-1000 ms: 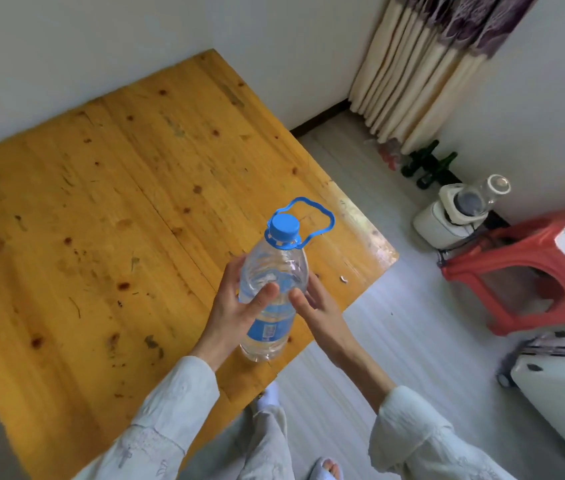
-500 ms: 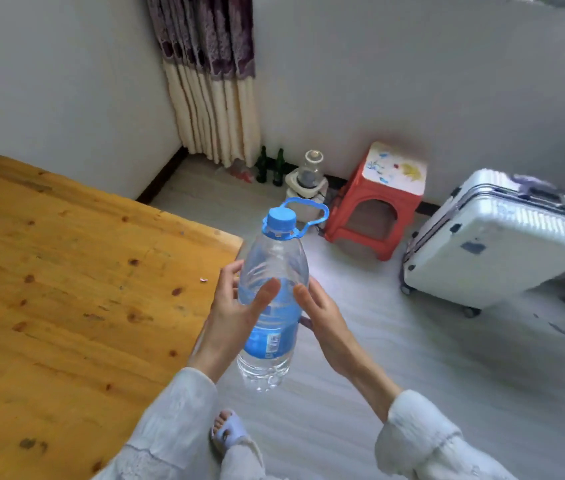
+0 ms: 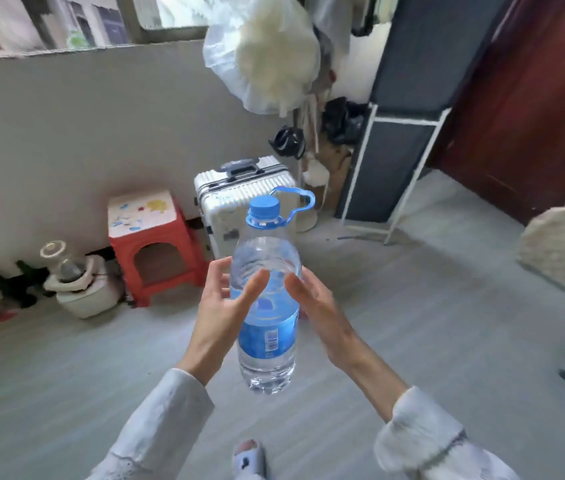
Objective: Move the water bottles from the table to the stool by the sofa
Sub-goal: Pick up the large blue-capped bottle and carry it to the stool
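1. Holding the water bottle (image 3: 267, 299) upright between both hands, you have your left hand (image 3: 220, 311) and right hand (image 3: 322, 315) clamped on its sides, thumbs laid across the front and fingers wrapped behind. Neither grip has shifted on the bottle over the last second.
2. What has changed is the view: the tabletop that lay under the bottle a second ago is gone from sight, and you now face a wall, with bare floor (image 3: 412, 341) below the bottle. You have turned away and the carry looks well under way.
3. A red stool (image 3: 151, 244) with a white patterned top stands ahead to the left, beside a white suitcase (image 3: 236, 199). No sofa is clearly visible, so I cannot tell whether this is the stool you want.
4. The bottle carries a blue cap (image 3: 264, 206), a blue carry loop (image 3: 295, 199) and a blue label (image 3: 269, 337). A barcode panel shows on the label, but the print is too blurred to read and no brand name can be made out.
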Available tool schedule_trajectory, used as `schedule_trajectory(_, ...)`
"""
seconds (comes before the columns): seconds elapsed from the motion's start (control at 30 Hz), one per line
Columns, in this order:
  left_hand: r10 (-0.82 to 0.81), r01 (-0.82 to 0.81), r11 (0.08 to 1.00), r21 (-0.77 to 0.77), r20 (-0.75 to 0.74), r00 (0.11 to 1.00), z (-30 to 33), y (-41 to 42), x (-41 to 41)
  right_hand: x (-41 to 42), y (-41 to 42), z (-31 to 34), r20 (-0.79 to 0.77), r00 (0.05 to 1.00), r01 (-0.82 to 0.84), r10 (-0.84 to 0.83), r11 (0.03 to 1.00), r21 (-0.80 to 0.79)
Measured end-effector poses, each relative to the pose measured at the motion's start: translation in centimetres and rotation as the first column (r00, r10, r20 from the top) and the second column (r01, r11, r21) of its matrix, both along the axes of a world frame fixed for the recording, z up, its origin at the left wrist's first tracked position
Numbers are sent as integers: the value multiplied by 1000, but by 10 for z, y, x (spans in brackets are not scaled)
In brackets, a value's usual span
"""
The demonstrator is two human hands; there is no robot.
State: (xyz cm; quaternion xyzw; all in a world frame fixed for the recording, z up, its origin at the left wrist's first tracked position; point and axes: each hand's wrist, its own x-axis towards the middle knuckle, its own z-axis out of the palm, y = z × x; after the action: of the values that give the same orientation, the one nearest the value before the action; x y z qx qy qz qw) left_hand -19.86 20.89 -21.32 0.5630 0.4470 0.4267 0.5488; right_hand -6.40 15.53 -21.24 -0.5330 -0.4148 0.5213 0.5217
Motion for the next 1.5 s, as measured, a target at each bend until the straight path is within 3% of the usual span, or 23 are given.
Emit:
schedule_trajectory(0.23, -379, 379, 925, 38, -17, 925, 7, 45, 204, 175, 1, 2, 46, 925, 375, -377, 926, 36)
schedule_trajectory(0.57, -719, 718, 687, 112, -39, 694, 32, 90, 489, 412, 10, 26, 60, 669, 736, -741, 672, 85)
schedule_trajectory(0.8, -816, 815, 568, 115, -46, 576, 19, 75, 665, 566, -13, 13, 52, 539, 837, -840, 542, 73)
schedule_trajectory(1.13, -857, 855, 514, 65, 1, 515, 19, 41, 915, 811, -52, 22, 43, 532, 842, -846, 534, 79)
schedule_trajectory(1.5, -906, 904, 423, 63, 12, 423, -6, 28, 1187, 1067, -69, -1, 74, 458, 885, -886, 462, 54)
